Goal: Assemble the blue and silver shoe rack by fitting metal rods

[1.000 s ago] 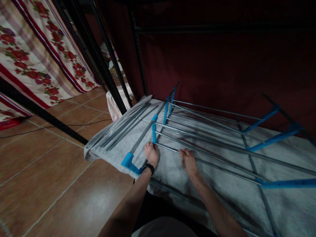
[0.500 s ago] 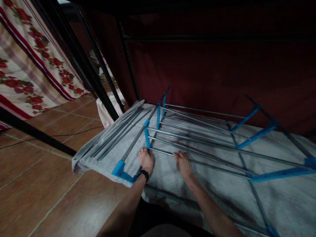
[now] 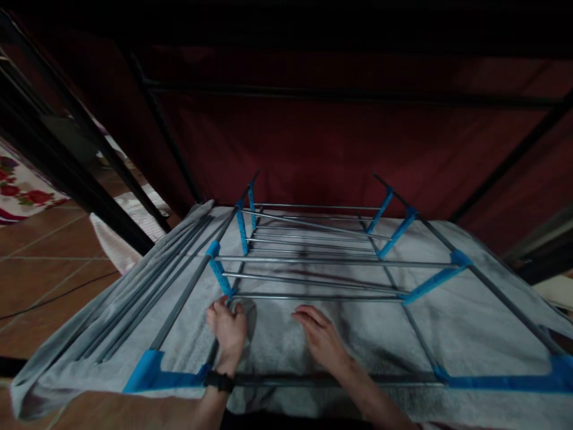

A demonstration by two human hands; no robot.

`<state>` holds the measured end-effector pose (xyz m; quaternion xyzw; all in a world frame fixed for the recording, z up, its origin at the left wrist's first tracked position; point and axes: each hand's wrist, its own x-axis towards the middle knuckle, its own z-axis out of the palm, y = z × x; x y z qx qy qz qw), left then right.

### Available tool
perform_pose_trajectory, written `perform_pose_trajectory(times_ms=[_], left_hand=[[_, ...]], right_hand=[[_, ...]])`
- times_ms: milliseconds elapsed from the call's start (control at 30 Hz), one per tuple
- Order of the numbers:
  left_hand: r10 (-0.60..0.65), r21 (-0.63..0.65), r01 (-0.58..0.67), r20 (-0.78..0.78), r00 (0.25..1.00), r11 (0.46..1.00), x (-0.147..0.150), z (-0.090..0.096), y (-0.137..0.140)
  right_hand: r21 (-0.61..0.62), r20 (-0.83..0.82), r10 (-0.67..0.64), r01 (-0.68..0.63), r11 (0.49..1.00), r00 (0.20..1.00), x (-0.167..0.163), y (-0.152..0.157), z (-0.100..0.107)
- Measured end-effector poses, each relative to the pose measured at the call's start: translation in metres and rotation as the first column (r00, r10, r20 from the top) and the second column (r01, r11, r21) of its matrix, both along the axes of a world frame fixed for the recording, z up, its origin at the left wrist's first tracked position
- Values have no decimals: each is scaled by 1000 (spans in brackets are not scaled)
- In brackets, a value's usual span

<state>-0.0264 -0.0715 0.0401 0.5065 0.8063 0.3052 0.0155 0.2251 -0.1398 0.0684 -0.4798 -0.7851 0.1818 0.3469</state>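
A rack of grey metal tubes with blue plastic brackets, its kind uncertain [image 3: 331, 261], lies across a grey cloth. My left hand [image 3: 227, 331], with a dark band at the wrist, is closed around the lower side tube, just below a blue bracket [image 3: 220, 276]. The fingertips are partly hidden by the tube and the bracket. Nearer the middle, my right hand [image 3: 323, 340] hovers over the cloth with fingers stretched and nothing in them. Just beyond it runs the nearest thin cross rod [image 3: 313, 297]. Larger blue corner pieces [image 3: 150, 371] join the near ends of the frame.
Several loose grey tubes [image 3: 147, 292] lie along the left side of the grey cloth [image 3: 286, 334]. Black metal posts [image 3: 116, 209] rise at the left before a dark red fabric [image 3: 304, 149]. A striped cloth [image 3: 116, 239] hangs over the tiled floor [image 3: 49, 263].
The view has swung right, bringing the whole rack to the middle. My right hand has come off the near cross rod. My left hand stays by the same blue bracket.
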Motion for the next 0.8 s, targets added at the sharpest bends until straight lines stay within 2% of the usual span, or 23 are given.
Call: perform_pose_trajectory(times_ms=[67,133,167,233,300,367,500,633,800], left_hand=[[-77,-6,78,58,995,997,17,0,-8],[-157,-102,170,126,980,980,36,0,-12],[-213,-175,240,157,964,955,46,2,-12],[-350,-346,396,191,917,851,61,6,-8],[-469,-480,483,160,869,732,70,13,-2],[-520,-555,480,98,849,679,75,18,3],[-533,-624,455,72,843,636,78,26,7],[-532,-655,445,76,844,611,78,31,5],[-545,-665,458,91,834,590,75,29,8]], right_hand=[[-34,-115,-50,47,998,992,22,-3,16],[-59,-178,-165,157,986,970,47,5,29],[-63,-179,-218,209,976,959,60,13,33],[-71,-120,-280,273,959,953,84,34,40],[-106,6,-309,308,946,951,104,59,45],[-161,159,-319,343,925,934,117,85,50],[-252,434,-206,337,907,877,121,134,55],[-293,489,-108,280,914,866,112,164,46],[-298,545,-61,261,918,836,109,179,29]])
